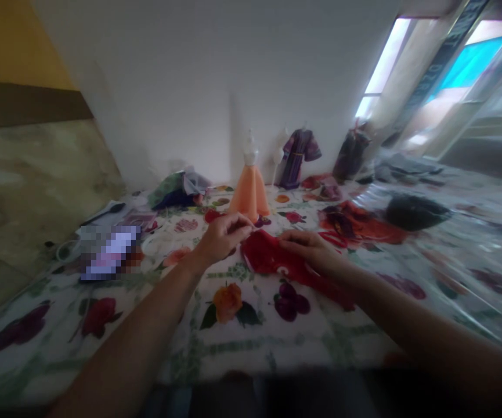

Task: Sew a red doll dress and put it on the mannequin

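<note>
A small red cloth piece lies on the flowered tablecloth in the middle of the view. My left hand is closed, its fingers pinching the cloth's upper left edge. My right hand rests on the cloth's right side with the fingers curled down onto it. The picture is blurred, so the finer finger detail is unclear.
Behind the hands stands a small mannequin in an orange dress, with a purple doll garment and a dark one on stands by the wall. Red-orange fabric, a dark object and a cloth heap lie around.
</note>
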The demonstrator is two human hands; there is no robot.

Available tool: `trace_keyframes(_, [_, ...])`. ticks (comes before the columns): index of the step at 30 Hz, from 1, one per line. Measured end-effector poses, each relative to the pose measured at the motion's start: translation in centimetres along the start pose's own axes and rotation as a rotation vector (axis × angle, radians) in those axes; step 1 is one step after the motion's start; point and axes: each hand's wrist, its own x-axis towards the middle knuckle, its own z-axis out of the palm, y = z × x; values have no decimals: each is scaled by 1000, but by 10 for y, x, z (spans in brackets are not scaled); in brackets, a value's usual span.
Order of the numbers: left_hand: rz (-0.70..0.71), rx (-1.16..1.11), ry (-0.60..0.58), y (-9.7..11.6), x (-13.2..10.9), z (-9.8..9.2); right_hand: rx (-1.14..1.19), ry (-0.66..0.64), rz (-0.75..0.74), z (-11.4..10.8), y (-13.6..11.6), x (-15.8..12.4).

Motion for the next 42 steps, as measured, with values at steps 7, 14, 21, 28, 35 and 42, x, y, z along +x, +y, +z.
trace_keyframes(7, [59,74,-28,-5,-1,4,150,12,79,2,-5,-2])
trace_keyframes(14, [57,153,2,5,-3,6,-54,-18,-82,-1,1,5])
trace_keyframes(21, [-87,108,-51,-1,-3,10,-270,31,-217,3,4,4])
trace_keyframes(28, [-246,-44,-120,-10,-1,21,-403,3,-297,6,7,3])
trace_keyframes(35, [-311,-150,15,-5,0,8,-481,-121,-231,-28,-6,-31])
trace_keyframes(42, [-239,-345,241,-4,4,3,-866,-157,-255,-50,-11,-26])
